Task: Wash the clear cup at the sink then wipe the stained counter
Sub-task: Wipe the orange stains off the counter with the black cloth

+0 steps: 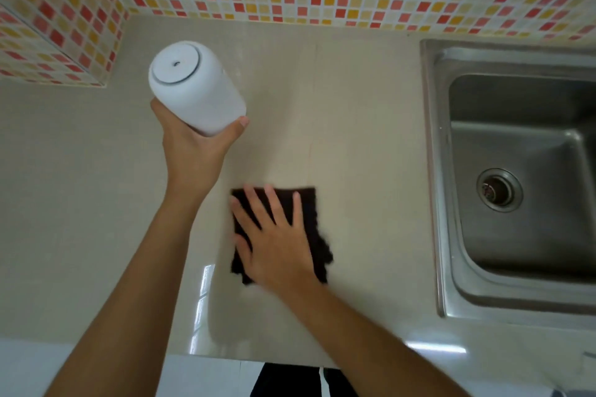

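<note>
Wiping the beige stone counter (354, 138) looks like the step in hand: right hand (280, 242) flat, fingers spread, pressing a dark square cloth (309, 203) near the front edge. Left hand (190, 145) wrapped round a white frosted cylindrical container (193, 87), held clear above the surface. No clear cup in view; steel sink (516, 145) to the right. Next, probably sweeping the cloth across remaining stains, faint here.

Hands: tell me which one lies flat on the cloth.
The right hand, fingers straight and spread, presses the dark cloth on the counter. The left hand instead grips a white container lifted above the counter.
</note>
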Available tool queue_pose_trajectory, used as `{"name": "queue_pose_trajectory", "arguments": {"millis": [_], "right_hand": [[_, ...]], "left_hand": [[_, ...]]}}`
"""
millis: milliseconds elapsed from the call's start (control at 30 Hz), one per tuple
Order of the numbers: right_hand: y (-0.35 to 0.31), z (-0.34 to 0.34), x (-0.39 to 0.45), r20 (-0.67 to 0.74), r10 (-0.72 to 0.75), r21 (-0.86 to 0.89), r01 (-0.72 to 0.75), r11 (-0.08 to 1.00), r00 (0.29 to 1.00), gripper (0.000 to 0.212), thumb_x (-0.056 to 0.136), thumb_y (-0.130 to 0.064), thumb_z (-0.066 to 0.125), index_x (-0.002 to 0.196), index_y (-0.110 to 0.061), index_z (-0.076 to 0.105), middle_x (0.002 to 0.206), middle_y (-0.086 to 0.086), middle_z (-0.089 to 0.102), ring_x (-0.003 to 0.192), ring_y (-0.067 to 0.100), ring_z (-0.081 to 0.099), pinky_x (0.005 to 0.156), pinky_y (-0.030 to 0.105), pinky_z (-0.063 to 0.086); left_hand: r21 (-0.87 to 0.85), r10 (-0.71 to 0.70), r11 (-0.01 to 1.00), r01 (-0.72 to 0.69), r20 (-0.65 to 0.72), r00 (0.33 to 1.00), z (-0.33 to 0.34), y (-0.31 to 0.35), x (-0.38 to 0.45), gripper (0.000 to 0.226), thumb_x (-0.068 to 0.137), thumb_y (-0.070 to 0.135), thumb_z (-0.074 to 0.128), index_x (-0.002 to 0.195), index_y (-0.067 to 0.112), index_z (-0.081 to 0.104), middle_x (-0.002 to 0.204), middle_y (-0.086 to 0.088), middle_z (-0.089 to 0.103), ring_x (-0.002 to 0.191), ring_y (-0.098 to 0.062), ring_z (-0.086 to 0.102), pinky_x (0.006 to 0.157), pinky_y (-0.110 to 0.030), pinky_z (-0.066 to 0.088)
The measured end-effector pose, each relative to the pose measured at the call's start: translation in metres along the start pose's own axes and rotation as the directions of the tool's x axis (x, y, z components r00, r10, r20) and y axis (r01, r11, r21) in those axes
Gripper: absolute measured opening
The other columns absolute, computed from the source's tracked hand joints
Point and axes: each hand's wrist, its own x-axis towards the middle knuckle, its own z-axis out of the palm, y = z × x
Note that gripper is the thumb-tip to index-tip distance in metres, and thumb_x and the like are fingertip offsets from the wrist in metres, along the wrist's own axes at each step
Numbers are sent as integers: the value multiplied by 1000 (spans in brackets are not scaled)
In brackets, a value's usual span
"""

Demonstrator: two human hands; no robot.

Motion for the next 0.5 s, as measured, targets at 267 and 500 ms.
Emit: {"name": "queue_pose_trajectory", "arguments": {"millis": [267, 500], "right_hand": [[199, -62, 111, -180, 547, -44, -562, 826, 818, 56, 101, -50, 12, 154, -32, 9, 163, -4, 10, 150, 24, 4, 117, 59, 3], [73, -34, 171, -8, 116, -90, -116, 989, 993, 56, 101, -48, 21, 154, -34, 14, 163, -6, 12, 149, 24, 7, 118, 54, -1]], "left_hand": [[13, 11, 1000, -11, -33, 999, -14, -10, 16, 96, 69, 35, 86, 140, 18, 24, 137, 5, 46, 121, -3, 50, 103, -34, 47], [7, 6, 1000, -5, -60, 998, -13, -11, 35, 96, 69, 33, 87, 139, 20, 24, 137, 5, 46, 121, -2, 50, 102, -33, 47]]}}
